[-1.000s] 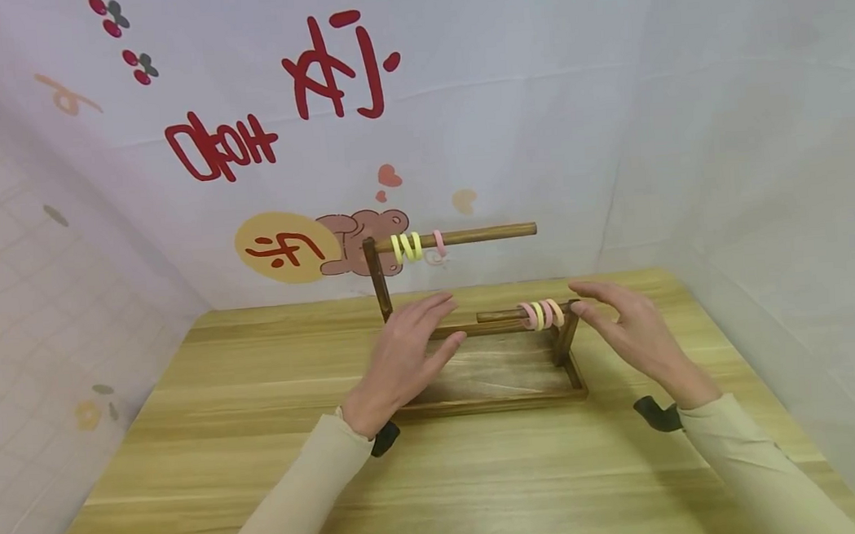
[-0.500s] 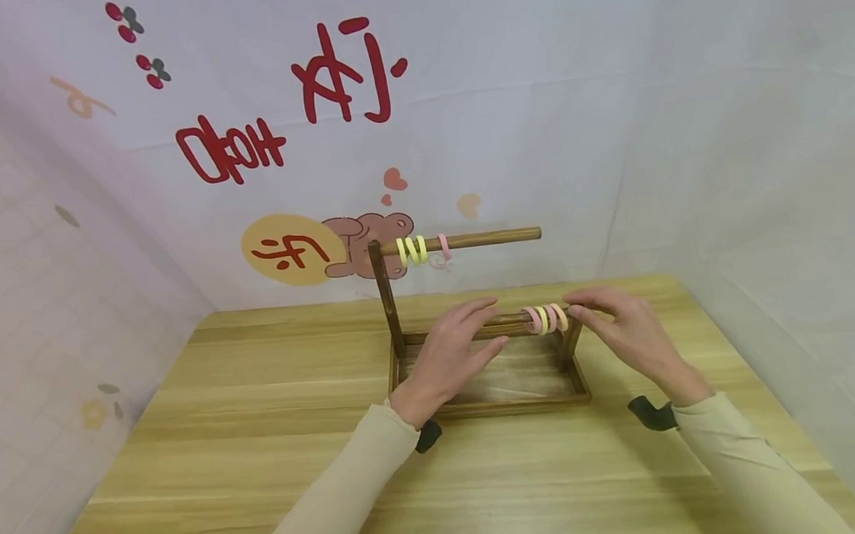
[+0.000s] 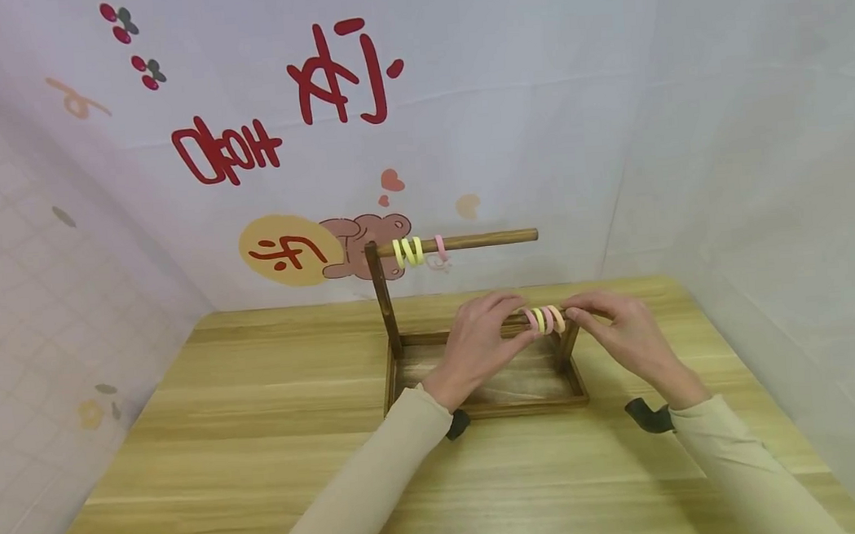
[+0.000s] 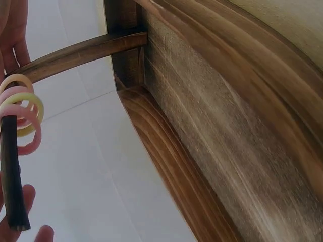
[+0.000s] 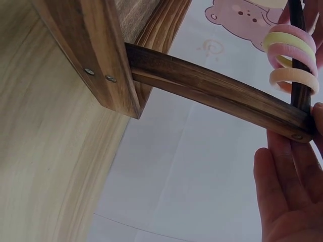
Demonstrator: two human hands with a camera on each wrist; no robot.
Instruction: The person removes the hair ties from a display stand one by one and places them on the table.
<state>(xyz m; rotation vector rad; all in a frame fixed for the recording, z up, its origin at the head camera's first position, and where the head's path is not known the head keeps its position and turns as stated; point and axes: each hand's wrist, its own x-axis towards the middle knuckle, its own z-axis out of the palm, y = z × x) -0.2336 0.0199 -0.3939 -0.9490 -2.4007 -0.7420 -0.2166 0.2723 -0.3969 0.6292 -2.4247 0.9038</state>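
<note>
A dark wooden rack (image 3: 480,411) stands on the table, with one rod high at the left and a shorter one low at the right. On the short rod (image 4: 11,171) hang several soft ring hair ties: pink, yellow and peach (image 5: 292,76). My left hand (image 3: 476,346) is around this rod's free end, thumb and fingers apart, thumb tip right at the outermost pink hair tie (image 4: 31,143). At the other end, my right hand (image 3: 626,336) holds the top of the short post (image 5: 222,93) between thumb and fingers, close beside the peach tie.
The upper rod (image 3: 495,237) carries several yellow hair ties (image 3: 408,252) and a pink one (image 3: 441,247). A tall post (image 3: 384,302) supports it at the left. Behind the wood-grain table (image 3: 265,489) hangs a white printed cloth (image 3: 521,114).
My left hand has moved right, from near the tall post to the short rod's free end. My right hand has come in slightly onto the short post's top. The hair ties stay in place.
</note>
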